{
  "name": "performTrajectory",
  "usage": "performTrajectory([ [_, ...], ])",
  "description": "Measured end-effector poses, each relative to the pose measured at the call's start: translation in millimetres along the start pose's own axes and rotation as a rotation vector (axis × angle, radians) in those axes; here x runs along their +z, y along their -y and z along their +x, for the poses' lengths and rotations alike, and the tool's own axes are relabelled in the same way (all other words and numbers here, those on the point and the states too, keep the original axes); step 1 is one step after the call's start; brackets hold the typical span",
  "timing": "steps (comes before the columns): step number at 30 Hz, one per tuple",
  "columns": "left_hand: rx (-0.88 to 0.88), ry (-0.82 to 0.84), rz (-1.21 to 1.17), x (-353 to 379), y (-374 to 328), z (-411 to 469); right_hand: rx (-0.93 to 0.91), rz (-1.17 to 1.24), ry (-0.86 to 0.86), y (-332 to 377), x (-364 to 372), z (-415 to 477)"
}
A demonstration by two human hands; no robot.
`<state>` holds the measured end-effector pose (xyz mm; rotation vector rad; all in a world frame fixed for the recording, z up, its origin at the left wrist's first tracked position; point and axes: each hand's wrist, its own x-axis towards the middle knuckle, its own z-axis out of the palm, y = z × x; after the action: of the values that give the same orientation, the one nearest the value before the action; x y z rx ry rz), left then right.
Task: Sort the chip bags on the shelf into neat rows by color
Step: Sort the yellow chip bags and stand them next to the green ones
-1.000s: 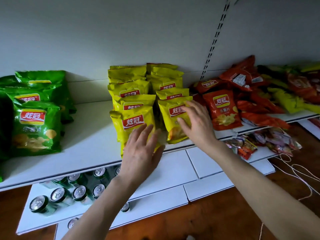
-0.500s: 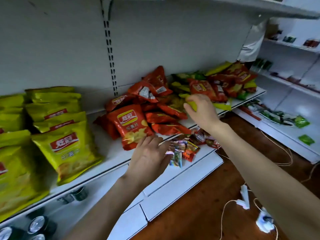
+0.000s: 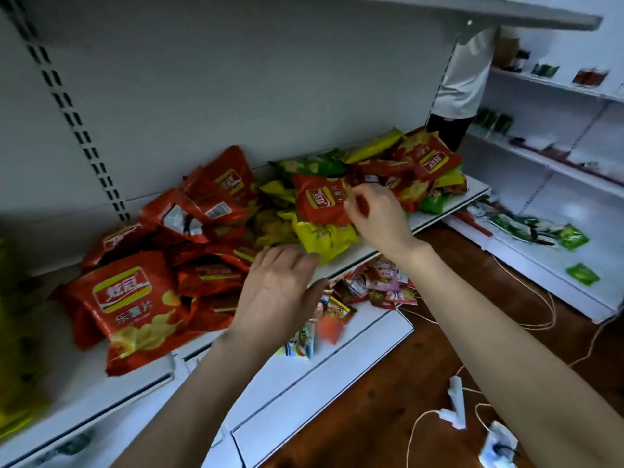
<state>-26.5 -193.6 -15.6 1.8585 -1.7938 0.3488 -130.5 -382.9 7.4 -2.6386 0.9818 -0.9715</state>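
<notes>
The right hand (image 3: pixel 374 214) pinches the right edge of a red bag (image 3: pixel 320 201) between thumb and fingertips. The bag lies on top of the mixed pile, over a yellow bag (image 3: pixel 324 236), at the right end of the shelf (image 3: pixel 439 211). Half a second ago this hand rested on a yellow bag in the same heap, and a second ago both hands were tidying the yellow rows, so the sorting appears to have moved on to the reds. The left hand (image 3: pixel 280 288) hovers with slack fingers, holding nothing, just above the shelf's near edge beside the loose red bags. A green bag (image 3: pixel 314 165) sits further back. The front red bag (image 3: pixel 131 305), near left, reads 乐薯片 under a logo that looks like 炫冠.
</notes>
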Motion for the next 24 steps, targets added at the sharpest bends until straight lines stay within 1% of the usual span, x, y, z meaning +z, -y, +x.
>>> performTrajectory([
  [3,0.007,0.004,0.007,18.7,-3.3,34.9,0.035,-0.006,-0.023,-19.6,-1.4,22.3],
  [8,-0.004,0.027,0.011,48.5,-8.9,86.9,0.093,-0.035,-0.094,-73.0,-15.1,50.1],
  [10,-0.010,0.036,0.012,60.2,-13.3,98.9,0.119,-0.064,-0.069,-94.6,-12.4,55.4],
  [13,-0.069,0.021,0.026,73.1,-11.3,117.5,0.132,-0.063,-0.055,-118.3,-11.0,76.5],
  [15,-0.119,0.017,0.059,82.0,-7.7,132.4,0.095,-0.077,-0.059,-129.9,-14.4,101.6],
  [17,-0.178,0.015,0.076,89.1,-8.3,145.2,0.014,-0.150,0.026,-143.7,-17.7,132.4],
  [21,-0.301,-0.053,0.111,104.0,-16.8,175.9,-0.011,-0.351,0.381,-173.9,-14.0,184.9],
  [22,-0.334,-0.077,0.118,107.8,-19.9,182.9,-0.032,-0.361,0.429,-179.8,-10.6,191.4],
  [24,-0.410,-0.116,0.117,115.6,-26.9,192.9,-0.090,-0.295,0.435,-189.5,-5.7,201.1],
])
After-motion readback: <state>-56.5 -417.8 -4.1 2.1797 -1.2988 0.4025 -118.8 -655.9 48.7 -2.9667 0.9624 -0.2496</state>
